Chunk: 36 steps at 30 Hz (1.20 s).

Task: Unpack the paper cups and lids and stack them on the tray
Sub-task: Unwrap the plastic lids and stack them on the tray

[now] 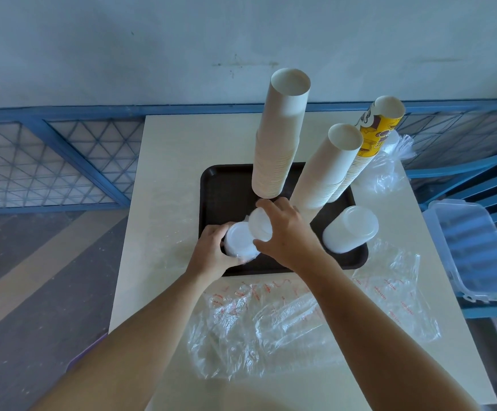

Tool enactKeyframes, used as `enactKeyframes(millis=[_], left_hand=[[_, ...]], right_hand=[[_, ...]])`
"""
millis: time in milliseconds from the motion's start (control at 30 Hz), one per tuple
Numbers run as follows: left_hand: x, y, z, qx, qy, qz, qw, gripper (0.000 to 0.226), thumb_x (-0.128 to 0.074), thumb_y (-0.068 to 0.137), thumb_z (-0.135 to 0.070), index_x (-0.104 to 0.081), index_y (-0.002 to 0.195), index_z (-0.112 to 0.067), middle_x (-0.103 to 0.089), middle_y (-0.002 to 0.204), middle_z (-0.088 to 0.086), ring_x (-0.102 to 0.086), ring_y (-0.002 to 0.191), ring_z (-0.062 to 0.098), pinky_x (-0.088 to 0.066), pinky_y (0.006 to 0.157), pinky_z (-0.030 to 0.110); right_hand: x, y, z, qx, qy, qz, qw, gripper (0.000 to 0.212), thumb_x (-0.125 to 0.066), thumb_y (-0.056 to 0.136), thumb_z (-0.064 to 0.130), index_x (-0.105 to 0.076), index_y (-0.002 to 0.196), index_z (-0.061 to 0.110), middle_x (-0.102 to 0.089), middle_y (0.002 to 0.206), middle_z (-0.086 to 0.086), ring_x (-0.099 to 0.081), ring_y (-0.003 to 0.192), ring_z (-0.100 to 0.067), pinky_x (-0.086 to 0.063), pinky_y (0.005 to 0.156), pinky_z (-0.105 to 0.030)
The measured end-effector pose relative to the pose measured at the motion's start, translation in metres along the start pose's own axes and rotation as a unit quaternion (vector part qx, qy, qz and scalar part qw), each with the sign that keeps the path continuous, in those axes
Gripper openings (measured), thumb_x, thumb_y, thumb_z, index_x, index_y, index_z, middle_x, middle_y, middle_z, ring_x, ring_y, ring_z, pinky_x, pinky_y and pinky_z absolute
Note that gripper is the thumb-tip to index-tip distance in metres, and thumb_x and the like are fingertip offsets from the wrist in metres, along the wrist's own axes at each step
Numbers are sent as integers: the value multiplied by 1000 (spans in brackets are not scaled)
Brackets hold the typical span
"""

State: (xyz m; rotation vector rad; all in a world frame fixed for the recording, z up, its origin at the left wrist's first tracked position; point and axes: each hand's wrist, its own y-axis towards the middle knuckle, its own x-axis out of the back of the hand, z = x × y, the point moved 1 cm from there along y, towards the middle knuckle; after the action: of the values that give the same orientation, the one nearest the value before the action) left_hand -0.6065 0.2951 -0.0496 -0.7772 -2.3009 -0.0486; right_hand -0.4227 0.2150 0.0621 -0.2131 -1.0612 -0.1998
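Over the dark tray [211, 185], beside tall cup stacks [277, 143], left hand [208, 250] grips a lid stack [240, 241]; right hand [285, 232] holds more lids [259, 224], which next need aligning on top.

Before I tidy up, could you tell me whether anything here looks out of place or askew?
Crumpled plastic wrappers lie loose on the table in front of the tray. The lids in the right hand sit tilted against the stack in the left hand.
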Motion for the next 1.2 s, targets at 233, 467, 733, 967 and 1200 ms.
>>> enactKeyframes(millis=[233,467,733,967,1200], left_hand=[[0,-1,-1,12,8,-1,1000,92,-100,65,-30,-57,146,-34,-48,133,-5,-60,110,14,-50,102,26],[1,-2,-4,25,26,0,999,92,-99,67,-26,-56,147,-30,-48,136,-2,-61,107,16,-43,94,18],[3,-4,-6,22,28,0,999,93,-100,66,-28,-56,148,-30,-49,138,-1,-62,110,18,-49,99,25],[3,-3,-7,28,16,6,999,93,-100,66,-28,-56,148,-32,-49,138,-2,-62,108,17,-48,98,24],[3,-4,-7,27,17,6,999,92,-100,67,-25,-56,148,-30,-50,137,-1,-63,105,16,-48,97,23]], right_hand=[[16,-14,-26,-48,-161,90,982,85,-84,84,36,-37,154,25,-42,151,-9,-47,137,-37,-50,107,-50],[6,-17,-33,-56,-202,118,971,83,-80,88,36,-34,156,23,-41,154,-12,-51,134,-37,-51,106,-47],[-3,-14,-39,-53,-198,133,970,81,-79,89,41,-35,155,23,-41,154,-9,-55,129,-36,-53,103,-47],[-7,-3,-37,-50,-195,172,964,74,-79,89,41,-40,151,27,-44,149,-10,-58,125,-39,-55,100,-49],[-21,-1,-40,-46,-187,189,963,69,-70,96,42,-33,154,33,-31,153,-17,-56,122,-47,-52,104,-50]])
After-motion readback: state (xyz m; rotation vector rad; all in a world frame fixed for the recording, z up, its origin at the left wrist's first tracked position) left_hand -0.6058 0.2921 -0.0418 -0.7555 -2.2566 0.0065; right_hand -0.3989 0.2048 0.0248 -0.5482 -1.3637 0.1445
